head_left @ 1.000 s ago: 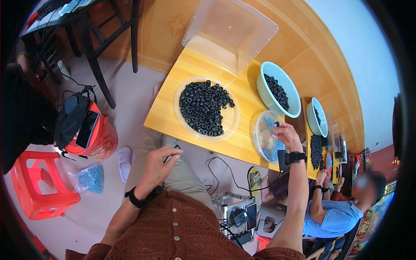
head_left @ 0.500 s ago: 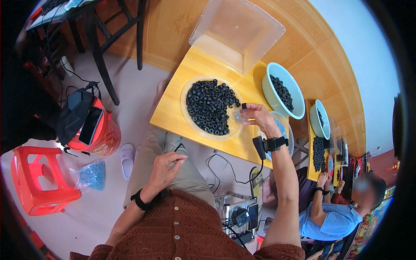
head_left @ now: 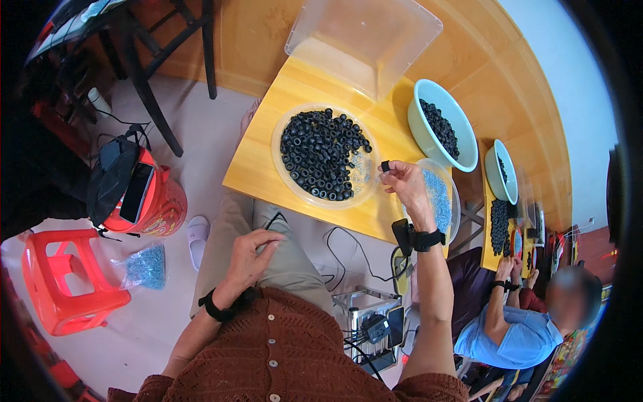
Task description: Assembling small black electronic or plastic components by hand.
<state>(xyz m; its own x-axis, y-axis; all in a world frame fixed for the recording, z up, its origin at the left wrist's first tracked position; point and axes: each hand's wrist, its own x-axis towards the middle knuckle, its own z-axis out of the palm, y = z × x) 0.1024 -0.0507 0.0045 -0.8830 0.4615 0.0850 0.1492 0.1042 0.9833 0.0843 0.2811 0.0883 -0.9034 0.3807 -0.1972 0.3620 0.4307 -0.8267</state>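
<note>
My right hand (head_left: 404, 183) is raised over the yellow table (head_left: 268, 164) and pinches a small black ring (head_left: 385, 165) between its fingertips. It hovers between a clear round dish (head_left: 281, 175) piled with several black rings and a clear dish of small blue pieces (head_left: 439, 197). My left hand (head_left: 251, 253) rests on my thigh, fingers curled around a thin dark object that I cannot make out. Both wrists wear black bands.
A clear plastic tub (head_left: 365, 37) stands at the table's far end. Two pale green bowls (head_left: 442, 127) (head_left: 501, 171) hold black rings. Another person (head_left: 529, 321) in blue works at the right. A red stool (head_left: 57, 281), red bucket (head_left: 144, 197), and bag of blue pieces (head_left: 144, 266) sit on the floor.
My right hand has swung left from the blue-piece dish toward the dish of black rings, then lifted slightly holding a ring. My left hand stayed on my thigh.
</note>
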